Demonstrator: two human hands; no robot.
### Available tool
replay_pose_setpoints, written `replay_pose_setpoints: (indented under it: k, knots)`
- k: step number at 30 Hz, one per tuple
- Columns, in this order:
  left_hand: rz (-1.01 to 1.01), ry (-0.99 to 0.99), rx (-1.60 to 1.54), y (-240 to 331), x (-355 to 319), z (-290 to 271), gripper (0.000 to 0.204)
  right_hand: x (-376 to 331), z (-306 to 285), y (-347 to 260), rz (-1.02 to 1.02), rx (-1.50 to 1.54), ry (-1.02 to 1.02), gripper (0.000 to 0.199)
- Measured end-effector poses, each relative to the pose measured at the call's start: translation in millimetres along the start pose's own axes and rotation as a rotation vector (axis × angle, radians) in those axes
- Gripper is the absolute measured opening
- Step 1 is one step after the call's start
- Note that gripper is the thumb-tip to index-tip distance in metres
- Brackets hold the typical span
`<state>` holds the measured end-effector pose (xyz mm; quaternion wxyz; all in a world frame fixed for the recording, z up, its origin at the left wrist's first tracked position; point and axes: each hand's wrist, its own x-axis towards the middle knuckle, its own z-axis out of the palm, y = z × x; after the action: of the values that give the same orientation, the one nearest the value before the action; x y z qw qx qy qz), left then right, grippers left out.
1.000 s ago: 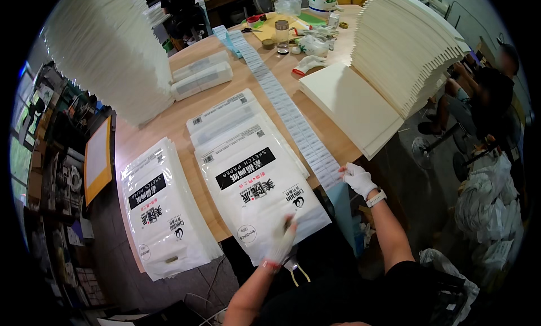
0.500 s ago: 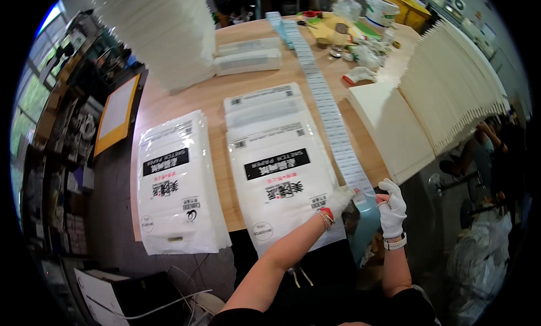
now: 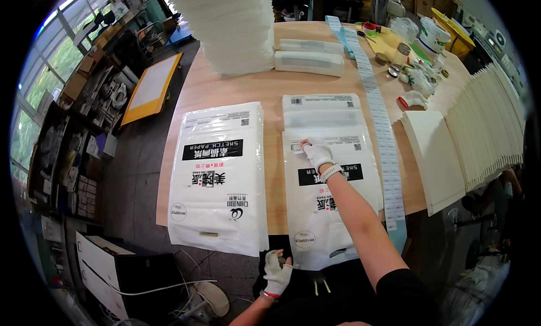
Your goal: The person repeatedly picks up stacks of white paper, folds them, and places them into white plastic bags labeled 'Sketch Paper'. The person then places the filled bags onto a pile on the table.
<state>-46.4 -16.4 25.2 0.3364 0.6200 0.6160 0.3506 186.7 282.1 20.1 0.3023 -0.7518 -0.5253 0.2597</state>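
Note:
My right hand [image 3: 318, 153], in a white glove with bare fingertips, reaches over the right stack of clear plastic bags of sketch paper [image 3: 332, 227]. Its fingers pinch a small white label [image 3: 300, 150] against the top bag, above the black printed band. Lower down, my left hand [image 3: 276, 274], gloved the same way, hangs near the table edge between the two stacks. Its fingers are half curled, with a gap to the thumb. A second stack of bagged sketch paper [image 3: 217, 182] lies to the left. Along the right stack runs a long strip of labels [image 3: 378, 112] on blue backing.
A tall pile of white sheets [image 3: 225, 33] stands at the far left, beside two flat packs [image 3: 309, 63]. Fanned paper [image 3: 479, 134] leans at the right. A loose glove [image 3: 414, 99], tape and cups lie far right. A yellow-edged board [image 3: 152, 89] is beyond the left edge.
My right hand has moved from the strip's near end onto the right stack. My left hand has left the strip and dropped to the lower left. The view has shifted left.

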Motion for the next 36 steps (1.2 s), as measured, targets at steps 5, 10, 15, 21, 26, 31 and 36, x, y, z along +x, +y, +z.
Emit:
replay_pose_setpoints:
  k: [5, 10, 15, 21, 26, 31, 36]
  knots:
    - [-0.302, -0.056, -0.205, -34.2, -12.8, 9.6, 0.036, 6.5, 7.4, -13.1, 0.005, -0.035, -0.013, 0.018]
    - [-0.370, -0.126, -0.276, -31.4, -5.6, 18.3, 0.038, 10.3, 5.5, -15.2, 0.047, -0.097, -0.054, 0.021]
    - [-0.389, -0.191, -0.283, -18.8, 1.8, 15.2, 0.040, 12.0, 11.2, -7.7, -0.089, -0.168, 0.022, 0.022]
    - [-0.421, -0.357, -0.178, -35.0, -2.2, 31.2, 0.029, -0.4, 5.9, -31.1, -0.063, -0.341, -0.090, 0.029]
    - [-0.287, -0.293, -0.306, -31.8, -8.3, 31.1, 0.022, 8.3, 4.8, -4.2, 0.018, -0.351, 0.078, 0.061]
    - [0.039, -0.199, -0.221, -2.0, 2.9, 6.5, 0.020, -85.6, -78.8, 52.3, 0.019, -0.083, 0.122, 0.039]
    - [0.304, -0.169, -0.389, 69.7, 49.7, -20.3, 0.021, -269.2, -154.9, 83.7, 0.413, -0.305, -0.149, 0.029]
